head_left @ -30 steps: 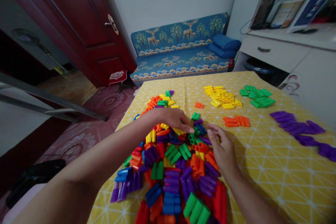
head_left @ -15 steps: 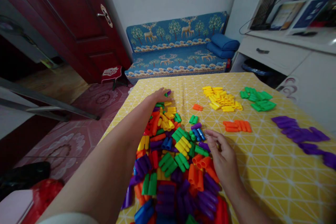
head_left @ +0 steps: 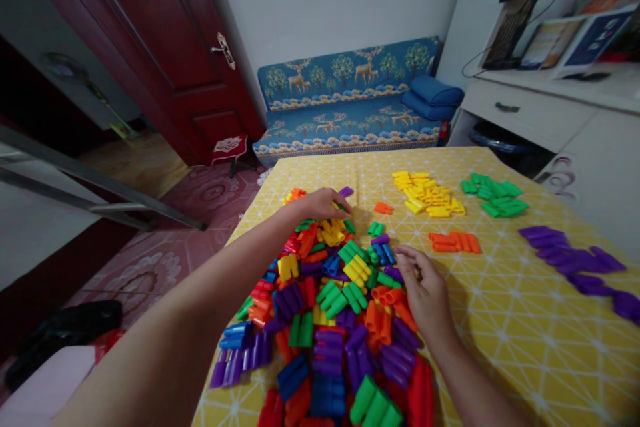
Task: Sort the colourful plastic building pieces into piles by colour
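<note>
Under and between my hands lies a heap of coloured plastic tube-shaped building blocks (head_left: 330, 353), joined side by side in purple, green, orange, red, yellow and blue. My left hand (head_left: 327, 203) reaches over its far end, palm down with bent fingers. Its fingertips are mostly hidden, with a bit of green beneath them. Just beyond these fingers is a purple block (head_left: 346, 191). My right hand (head_left: 425, 283) rests at the heap's right edge, fingers loosely curved and thumb apart, holding nothing visible. Closest to its fingertips is a blue block (head_left: 384, 253).
Sorted groups of yellow blocks (head_left: 427, 195), green blocks (head_left: 495, 193), orange blocks (head_left: 454, 242) and purple blocks (head_left: 575, 267) lie on the yellow tablecloth (head_left: 510, 327). A small orange block (head_left: 383, 208) and a green block (head_left: 376, 229) sit between. Behind stands a blue sofa (head_left: 340, 107).
My left hand has drawn back slightly and to the right, with the purple block now outside its fingers. The right hand stays nearly still. The view has shifted a little.
</note>
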Tool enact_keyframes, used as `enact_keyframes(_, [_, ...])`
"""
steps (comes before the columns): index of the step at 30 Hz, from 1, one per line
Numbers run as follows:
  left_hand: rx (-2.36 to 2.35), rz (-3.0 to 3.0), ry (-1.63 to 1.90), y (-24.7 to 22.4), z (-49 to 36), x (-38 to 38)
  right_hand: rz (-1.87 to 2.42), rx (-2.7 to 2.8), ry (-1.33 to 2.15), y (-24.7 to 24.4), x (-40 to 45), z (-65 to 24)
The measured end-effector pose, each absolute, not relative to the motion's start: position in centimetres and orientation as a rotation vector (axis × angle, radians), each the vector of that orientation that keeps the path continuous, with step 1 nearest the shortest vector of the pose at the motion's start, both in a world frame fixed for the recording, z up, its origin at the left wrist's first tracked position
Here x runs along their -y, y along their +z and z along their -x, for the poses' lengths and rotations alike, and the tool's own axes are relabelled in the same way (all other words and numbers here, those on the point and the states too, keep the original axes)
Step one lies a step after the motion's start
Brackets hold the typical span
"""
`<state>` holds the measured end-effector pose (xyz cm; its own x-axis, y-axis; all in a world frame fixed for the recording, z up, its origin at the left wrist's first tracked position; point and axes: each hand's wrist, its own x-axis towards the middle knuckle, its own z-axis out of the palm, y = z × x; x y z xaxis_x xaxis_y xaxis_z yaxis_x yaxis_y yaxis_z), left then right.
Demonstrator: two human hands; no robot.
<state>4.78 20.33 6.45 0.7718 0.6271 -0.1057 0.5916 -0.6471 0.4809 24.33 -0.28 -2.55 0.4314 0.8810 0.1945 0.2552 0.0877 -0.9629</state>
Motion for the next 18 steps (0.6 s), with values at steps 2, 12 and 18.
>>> enact_keyframes(2, [-0.825, -2.413, -0.055, 8.4, -4.9, -18.2, 1.453, 1.076, 0.629, -2.5, 0.3, -24.3])
enact_keyframes(12, [-0.716, -2.551, -0.049, 10.6, -11.2, -16.5, 1.453, 1.082, 0.625, -2.5, 0.3, -24.2])
enact_keyframes(18, [-0.797, -2.847, 0.047, 3.3, -15.8, -18.6, 1.435, 1.088, 0.629, -2.3, 0.3, -24.2])
